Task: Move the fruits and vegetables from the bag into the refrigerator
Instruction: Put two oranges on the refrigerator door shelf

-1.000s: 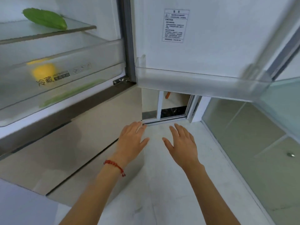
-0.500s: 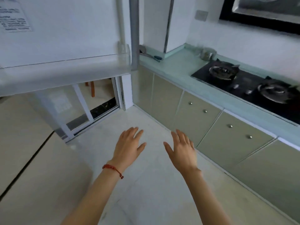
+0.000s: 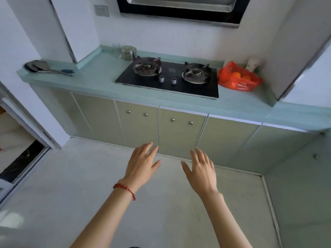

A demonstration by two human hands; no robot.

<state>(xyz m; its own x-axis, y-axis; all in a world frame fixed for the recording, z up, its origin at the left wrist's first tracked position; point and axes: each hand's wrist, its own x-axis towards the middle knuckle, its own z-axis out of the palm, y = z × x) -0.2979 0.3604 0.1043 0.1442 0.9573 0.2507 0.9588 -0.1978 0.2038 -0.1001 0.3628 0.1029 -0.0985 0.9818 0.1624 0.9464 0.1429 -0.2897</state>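
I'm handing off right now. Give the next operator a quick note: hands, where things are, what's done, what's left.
Left hand and right hand: both open, empty, held out over the floor.
Red bag sits on the counter right of the stove, with orange fruits showing inside.
Refrigerator is out of view, so what's stored can't be confirmed.
Left: reach the bag, carry its produce to the refrigerator.

We see a red-orange bag (image 3: pixel 239 78) holding orange fruits (image 3: pixel 236 75), a pale teal countertop (image 3: pixel 100 76), a black stove (image 3: pixel 172 77), olive-beige cabinet doors (image 3: pixel 180 133) and a red bracelet (image 3: pixel 125 187).
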